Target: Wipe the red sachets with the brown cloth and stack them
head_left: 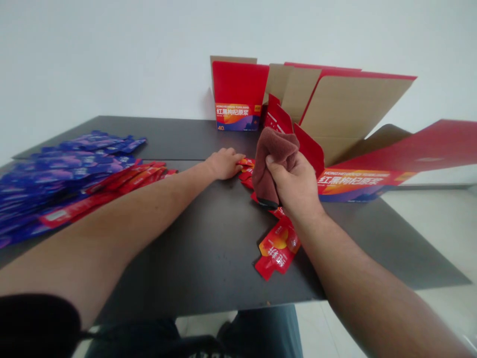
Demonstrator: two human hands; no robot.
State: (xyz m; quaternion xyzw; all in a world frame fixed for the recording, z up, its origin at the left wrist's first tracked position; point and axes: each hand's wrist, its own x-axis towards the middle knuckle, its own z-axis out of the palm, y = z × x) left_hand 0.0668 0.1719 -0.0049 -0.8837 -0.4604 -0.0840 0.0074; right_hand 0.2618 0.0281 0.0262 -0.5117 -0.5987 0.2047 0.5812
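Observation:
My right hand (296, 181) is closed round a folded brown cloth (274, 154), with the thumb pressed on top. The cloth is held over a row of red sachets (278, 248) on the dark table and hides part of them. My left hand (224, 164) lies at the far end of that row, its fingers closed on the edge of a red sachet (246, 163). The nearest sachet lies flat, showing an orange fruit picture and white lettering.
To the left, a large heap of blue-purple sachets (70, 166) lies with red sachets (130, 178) along its side. A red printed carton (238, 94) stands at the back. A larger carton (350, 186) with raised flaps is at the right. The table's front edge (208, 309) is close to my legs.

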